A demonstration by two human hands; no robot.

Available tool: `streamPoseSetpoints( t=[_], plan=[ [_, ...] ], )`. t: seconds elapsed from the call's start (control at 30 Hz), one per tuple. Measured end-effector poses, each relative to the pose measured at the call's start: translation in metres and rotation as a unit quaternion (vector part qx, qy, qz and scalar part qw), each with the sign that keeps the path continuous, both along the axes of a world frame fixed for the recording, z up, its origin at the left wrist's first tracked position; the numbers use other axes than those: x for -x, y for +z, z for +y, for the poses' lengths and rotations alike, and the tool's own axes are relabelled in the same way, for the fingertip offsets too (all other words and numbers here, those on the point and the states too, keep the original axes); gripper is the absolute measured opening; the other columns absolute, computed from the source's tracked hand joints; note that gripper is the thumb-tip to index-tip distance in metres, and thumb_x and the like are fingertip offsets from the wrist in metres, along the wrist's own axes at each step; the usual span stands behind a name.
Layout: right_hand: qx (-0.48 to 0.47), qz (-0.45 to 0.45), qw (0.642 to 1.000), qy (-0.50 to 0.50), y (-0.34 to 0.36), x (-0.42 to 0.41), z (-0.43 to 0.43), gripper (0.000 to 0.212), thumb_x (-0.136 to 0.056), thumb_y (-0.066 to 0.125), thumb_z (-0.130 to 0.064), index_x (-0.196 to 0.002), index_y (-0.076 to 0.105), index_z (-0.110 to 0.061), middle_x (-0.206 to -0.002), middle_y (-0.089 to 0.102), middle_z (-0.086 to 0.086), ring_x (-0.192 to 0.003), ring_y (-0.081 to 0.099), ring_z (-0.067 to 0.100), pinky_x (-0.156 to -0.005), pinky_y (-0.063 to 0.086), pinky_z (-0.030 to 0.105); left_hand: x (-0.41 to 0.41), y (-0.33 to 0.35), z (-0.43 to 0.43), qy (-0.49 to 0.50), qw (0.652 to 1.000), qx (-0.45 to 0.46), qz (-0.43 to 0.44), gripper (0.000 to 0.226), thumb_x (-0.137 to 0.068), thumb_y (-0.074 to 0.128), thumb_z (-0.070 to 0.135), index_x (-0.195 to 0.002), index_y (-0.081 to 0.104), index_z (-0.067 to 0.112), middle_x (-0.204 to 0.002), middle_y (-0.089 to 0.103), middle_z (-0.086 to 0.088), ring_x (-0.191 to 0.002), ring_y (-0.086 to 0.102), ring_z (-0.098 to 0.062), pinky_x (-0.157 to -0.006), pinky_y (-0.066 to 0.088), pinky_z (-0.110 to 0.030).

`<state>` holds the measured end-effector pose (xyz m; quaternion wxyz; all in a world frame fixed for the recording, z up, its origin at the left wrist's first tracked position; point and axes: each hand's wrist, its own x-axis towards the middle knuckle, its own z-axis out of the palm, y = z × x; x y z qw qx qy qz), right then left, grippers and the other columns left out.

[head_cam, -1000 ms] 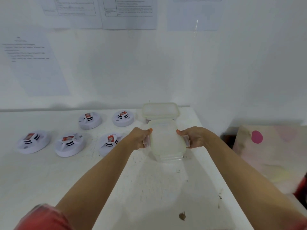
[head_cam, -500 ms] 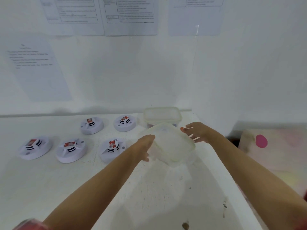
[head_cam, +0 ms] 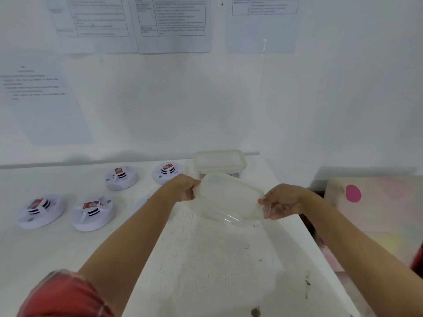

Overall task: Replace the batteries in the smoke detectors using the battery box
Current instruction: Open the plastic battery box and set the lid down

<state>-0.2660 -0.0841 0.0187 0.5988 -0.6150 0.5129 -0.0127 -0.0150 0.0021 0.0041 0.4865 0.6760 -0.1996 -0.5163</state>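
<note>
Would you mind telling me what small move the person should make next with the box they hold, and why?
Probably lift the lid off the clear box. The left hand and right hand grip its opposite ends, it is tilted, and the lid looks seated, so batteries for the smoke detectors cannot be reached yet.

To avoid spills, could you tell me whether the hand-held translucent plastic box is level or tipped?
Tipped: the translucent plastic box sits higher at the left hand than the right hand.
</note>
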Motion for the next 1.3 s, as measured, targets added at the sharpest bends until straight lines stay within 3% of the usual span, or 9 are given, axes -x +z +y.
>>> streamPoseSetpoints(
  t=[0.3, 0.43, 0.57, 0.63, 0.73, 0.87, 1.0, 1.13, 1.3],
  plan=[
    [-0.002, -0.161, 0.975, -0.151, -0.007, -0.018, -0.018, 0.020, -0.082, 0.055, 0.015, -0.071, 0.056, -0.002, -0.068, 0.053, 0.008, -0.043, 0.051, 0.014, -0.044, 0.050, 0.018, -0.012, -0.003, 0.009, 0.000, 0.994, -0.025, 0.103, 0.009, -0.091, 0.047, -0.009, -0.089, 0.054, -0.003, -0.079, 0.052, -0.013, -0.066, 0.051, -0.022, -0.045, 0.055, -0.034],
    [0.021, -0.156, 0.979, -0.131, -0.011, -0.026, -0.028, 0.016, -0.086, 0.047, 0.013, -0.090, 0.055, -0.001, -0.045, 0.057, -0.001, -0.053, 0.045, 0.018, -0.056, 0.050, 0.026, -0.013, -0.003, 0.011, -0.010, 0.994, -0.031, 0.101, 0.009, -0.090, 0.049, -0.008, -0.085, 0.052, -0.001, -0.071, 0.050, -0.011, -0.054, 0.055, -0.022, -0.052, 0.056, -0.036],
    [0.033, -0.158, 0.978, -0.133, -0.012, -0.031, -0.032, 0.030, -0.086, 0.047, 0.014, -0.115, 0.052, 0.006, -0.040, 0.056, -0.002, -0.058, 0.044, 0.020, -0.059, 0.049, 0.028, -0.015, -0.002, 0.012, -0.020, 0.995, -0.029, 0.088, 0.009, -0.089, 0.051, -0.007, -0.083, 0.054, -0.001, -0.078, 0.051, -0.013, -0.065, 0.057, -0.025, -0.051, 0.056, -0.037],
    [0.038, -0.160, 0.978, -0.131, -0.011, -0.031, -0.033, 0.030, -0.084, 0.048, 0.017, -0.111, 0.052, 0.006, -0.040, 0.057, 0.000, -0.056, 0.049, 0.019, -0.059, 0.049, 0.028, -0.016, -0.001, 0.012, -0.019, 0.996, -0.029, 0.078, 0.008, -0.088, 0.052, -0.008, -0.083, 0.055, -0.002, -0.084, 0.052, -0.015, -0.069, 0.057, -0.027, -0.048, 0.057, -0.036],
    [0.051, -0.161, 0.977, -0.128, -0.009, -0.030, -0.032, 0.014, -0.081, 0.053, 0.017, -0.077, 0.057, 0.003, -0.057, 0.057, 0.011, -0.051, 0.057, 0.016, -0.062, 0.052, 0.028, -0.015, 0.002, 0.012, -0.012, 0.998, -0.021, 0.061, 0.008, -0.088, 0.053, -0.009, -0.083, 0.056, -0.004, -0.088, 0.055, -0.016, -0.072, 0.058, -0.026, -0.053, 0.058, -0.035],
    [0.060, -0.180, 0.972, -0.136, -0.003, -0.025, -0.029, 0.012, -0.077, 0.065, 0.011, -0.069, 0.059, 0.002, -0.051, 0.062, 0.008, -0.064, 0.057, 0.023, -0.071, 0.053, 0.033, -0.018, 0.010, 0.013, -0.015, 0.999, -0.031, 0.014, 0.011, -0.085, 0.058, -0.008, -0.080, 0.059, 0.002, -0.083, 0.059, -0.010, -0.075, 0.057, -0.021, -0.079, 0.050, -0.036],
    [0.055, -0.199, 0.972, -0.114, 0.012, -0.015, -0.029, 0.011, -0.078, 0.066, 0.005, -0.080, 0.063, -0.005, -0.060, 0.064, 0.003, -0.062, 0.057, 0.018, -0.066, 0.053, 0.026, -0.017, 0.030, 0.021, -0.064, 0.997, -0.029, -0.042, 0.020, -0.086, 0.056, -0.009, -0.074, 0.057, 0.008, -0.075, 0.056, -0.005, -0.072, 0.054, -0.016, -0.071, 0.051, -0.031],
    [0.023, -0.219, 0.975, -0.012, 0.026, 0.005, -0.024, 0.028, -0.077, 0.055, 0.018, -0.069, 0.058, -0.009, -0.063, 0.063, 0.004, -0.062, 0.061, 0.016, -0.075, 0.053, 0.027, -0.019, 0.047, 0.044, -0.141, 0.980, 0.016, -0.137, 0.018, -0.082, 0.060, -0.012, -0.078, 0.054, 0.005, -0.075, 0.062, -0.007, -0.072, 0.061, -0.015, -0.063, 0.058, -0.024],
    [0.173, -0.152, 0.954, 0.192, 0.017, 0.028, -0.005, 0.027, -0.066, 0.071, 0.016, -0.062, 0.061, -0.008, -0.062, 0.062, 0.000, -0.062, 0.059, 0.010, -0.067, 0.049, 0.015, -0.010, 0.035, 0.076, -0.271, 0.898, 0.087, -0.337, 0.028, -0.073, 0.071, -0.009, -0.065, 0.055, 0.013, -0.060, 0.059, 0.007, -0.059, 0.057, -0.008, -0.060, 0.046, -0.017]
  ],
)
